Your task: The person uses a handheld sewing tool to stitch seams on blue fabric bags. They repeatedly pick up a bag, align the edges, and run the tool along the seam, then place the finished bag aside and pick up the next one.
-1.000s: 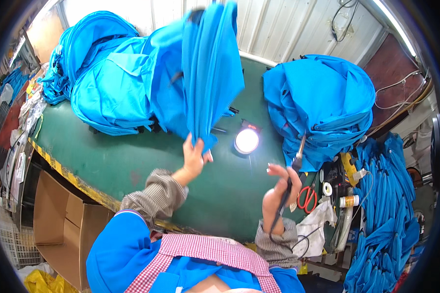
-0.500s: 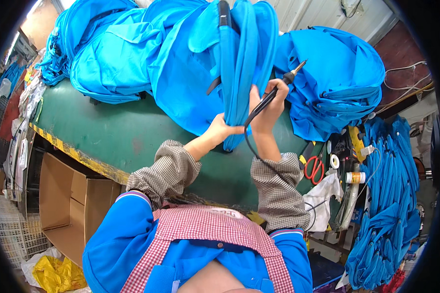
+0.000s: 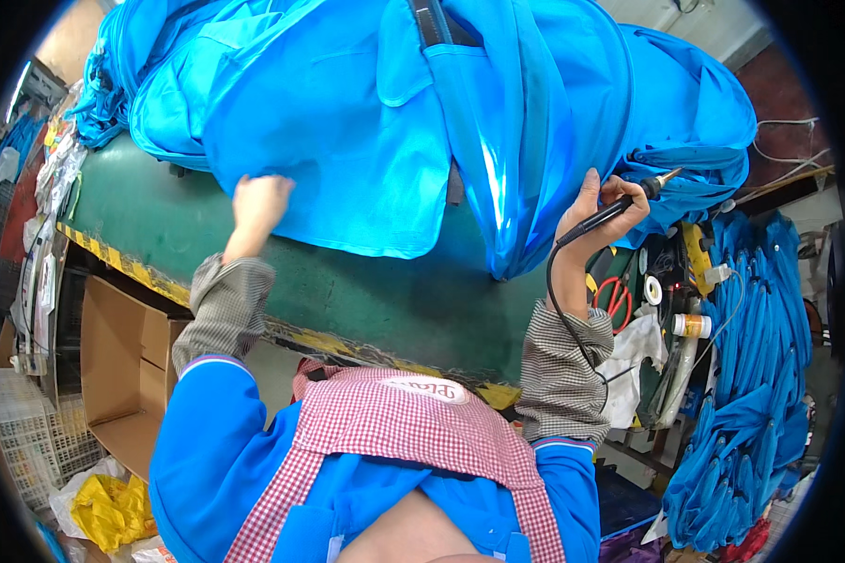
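Note:
A large blue fabric piece (image 3: 366, 188) with folded panels and a black strip (image 3: 430, 23) is spread wide across the green table (image 3: 385, 300). My left hand (image 3: 261, 205), slightly blurred, is closed at the near left edge of the fabric, with the cloth pinched in its fingers. In my right hand (image 3: 587, 230) is a soldering iron (image 3: 615, 211), its bare metal tip pointing right and away from me. The right thumb is raised beside the fabric's right-hand rim. From the iron a black cord runs down along my right sleeve.
More blue fabric bundles (image 3: 690, 103) lie at the back right. Red-handled scissors (image 3: 614, 302), a white tape roll (image 3: 652, 291) and a small white bottle (image 3: 692, 326) sit by the right edge. Blue pieces (image 3: 756, 375) hang beyond them. A cardboard box (image 3: 122, 366) stands at lower left.
My hands have moved apart, the left one to the left and the right one to the right with the soldering iron. Between them the blue fabric has spread open.

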### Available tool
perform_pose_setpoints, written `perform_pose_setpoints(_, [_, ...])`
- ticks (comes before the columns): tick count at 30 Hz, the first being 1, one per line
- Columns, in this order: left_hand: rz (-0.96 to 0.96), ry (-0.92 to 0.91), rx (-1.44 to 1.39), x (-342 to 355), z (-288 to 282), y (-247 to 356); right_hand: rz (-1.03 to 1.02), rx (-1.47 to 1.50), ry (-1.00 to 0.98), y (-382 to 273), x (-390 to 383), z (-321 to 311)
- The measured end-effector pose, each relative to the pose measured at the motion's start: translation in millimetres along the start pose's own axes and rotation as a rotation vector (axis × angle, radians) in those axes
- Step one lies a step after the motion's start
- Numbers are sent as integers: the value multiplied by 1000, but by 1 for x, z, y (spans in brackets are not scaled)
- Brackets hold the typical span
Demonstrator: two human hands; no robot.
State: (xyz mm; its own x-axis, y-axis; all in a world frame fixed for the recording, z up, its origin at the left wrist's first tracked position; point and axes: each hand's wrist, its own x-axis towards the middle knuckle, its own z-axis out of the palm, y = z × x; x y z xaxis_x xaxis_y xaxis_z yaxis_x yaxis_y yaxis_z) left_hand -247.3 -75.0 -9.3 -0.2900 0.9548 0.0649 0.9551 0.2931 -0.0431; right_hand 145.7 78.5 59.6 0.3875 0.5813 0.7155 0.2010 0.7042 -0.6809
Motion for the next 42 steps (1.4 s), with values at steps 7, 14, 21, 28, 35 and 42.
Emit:
perform_pose_setpoints(7, [210, -196, -1480, -75, 18, 207, 72, 132, 14, -24, -19, 34])
perform_pose_setpoints(14, [21, -245, -1751, -1, -34, 262, -51, 96, -68, -22, -23, 35])
perform_pose_setpoints(21, [-19, -208, -2145, 11, -27, 257, -81, -39, -291, -16, -3, 20])
perform_pose_setpoints(28, [-11, -203, -1921, 18, -35, 250, -24, -54, -305, -14, -8, 27])
perform_pose_setpoints(35, [8, -68, -1539, 22, -37, 260, 16, -62, -284, -1, -5, 36])
perform_pose_setpoints(42, [20, -147, -1804, 25, -23, 250, -233, -195, -222, -43, -32, -37])
